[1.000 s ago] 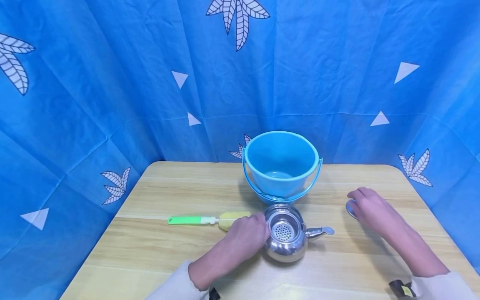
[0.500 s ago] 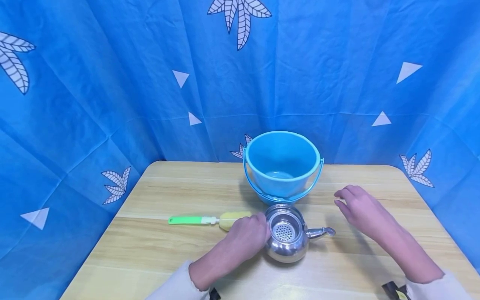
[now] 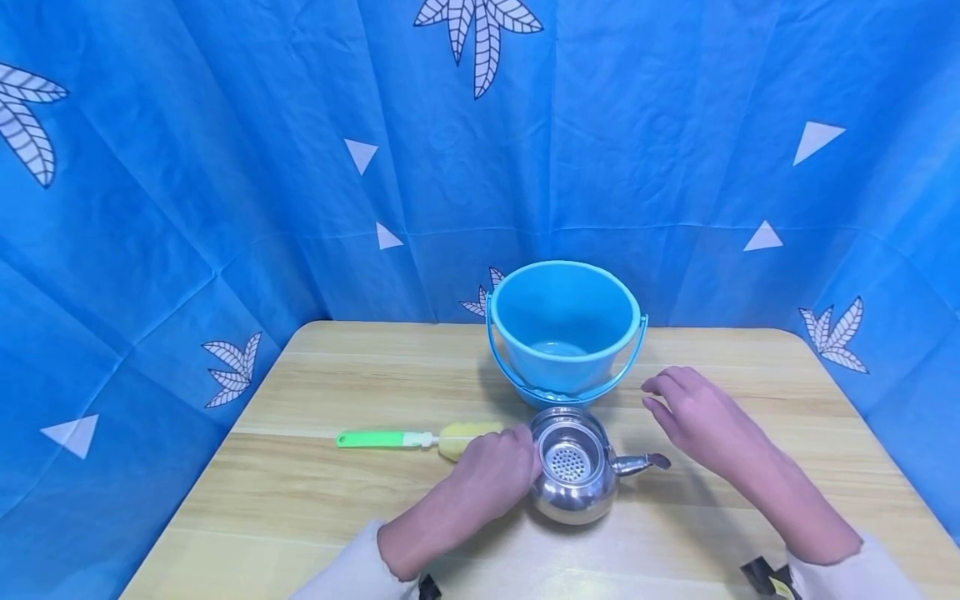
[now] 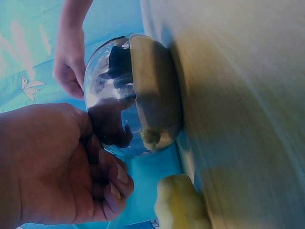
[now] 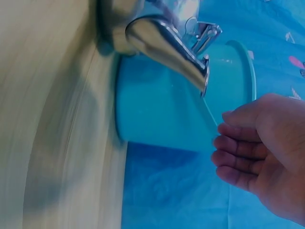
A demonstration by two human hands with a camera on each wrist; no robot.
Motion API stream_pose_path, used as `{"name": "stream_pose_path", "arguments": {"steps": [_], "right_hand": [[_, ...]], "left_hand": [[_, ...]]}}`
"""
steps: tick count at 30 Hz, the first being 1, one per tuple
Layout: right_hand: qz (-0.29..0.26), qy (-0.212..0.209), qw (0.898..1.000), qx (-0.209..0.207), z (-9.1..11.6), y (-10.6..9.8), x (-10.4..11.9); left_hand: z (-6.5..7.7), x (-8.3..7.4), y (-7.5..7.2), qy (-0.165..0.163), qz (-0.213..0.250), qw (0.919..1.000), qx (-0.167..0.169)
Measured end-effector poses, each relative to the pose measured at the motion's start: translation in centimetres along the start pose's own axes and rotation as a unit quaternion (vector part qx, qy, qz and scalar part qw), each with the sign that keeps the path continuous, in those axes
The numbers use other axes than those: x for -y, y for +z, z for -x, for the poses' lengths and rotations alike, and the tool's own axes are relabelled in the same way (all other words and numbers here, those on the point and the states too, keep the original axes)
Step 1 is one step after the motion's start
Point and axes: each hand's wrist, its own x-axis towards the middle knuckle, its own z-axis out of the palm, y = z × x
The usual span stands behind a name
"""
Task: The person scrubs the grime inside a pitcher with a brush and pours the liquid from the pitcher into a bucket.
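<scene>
A shiny metal teapot (image 3: 573, 504) stands on the table with its mouth uncovered and a perforated strainer (image 3: 567, 464) inside. My left hand (image 3: 495, 467) grips it at the left side near the top, fingers curled; the gripped part is hidden behind them in the left wrist view. The spout (image 3: 628, 465) points right. Close to its tip is my right hand (image 3: 693, 408), raised above the table with fingers loosely bent and thumb apart. The right wrist view shows nothing in those fingers, which overlap the bucket behind.
A light blue bucket (image 3: 555, 371) with its handle hanging at the front stands right behind the teapot. Left of the teapot lies a brush (image 3: 371, 439) with a green handle and yellow sponge head (image 4: 178, 202). A blue patterned curtain (image 3: 427, 167) surrounds the table.
My right hand has moved left toward the spout. The small round shiny disc seen under its fingers a second ago no longer shows. My left hand and the teapot have stayed put.
</scene>
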Motion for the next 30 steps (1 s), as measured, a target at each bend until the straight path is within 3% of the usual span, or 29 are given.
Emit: {"name": "stream_pose_path", "arguments": {"steps": [7, 17, 30], "right_hand": [[-0.010, 0.005, 1.000, 0.004, -0.5, 0.2, 1.4], [-0.028, -0.031, 0.999, -0.009, -1.2, 0.9, 2.8], [-0.033, -0.034, 0.999, 0.022, -1.7, 1.6, 4.3]], "left_hand": [[0.0, 0.0, 0.0, 0.000, 0.009, 1.0000, 0.004], [0.0, 0.1, 0.0, 0.004, -0.002, 1.0000, -0.007], [-0.1, 0.1, 0.1, 0.006, 0.001, 0.9999, 0.009]]}}
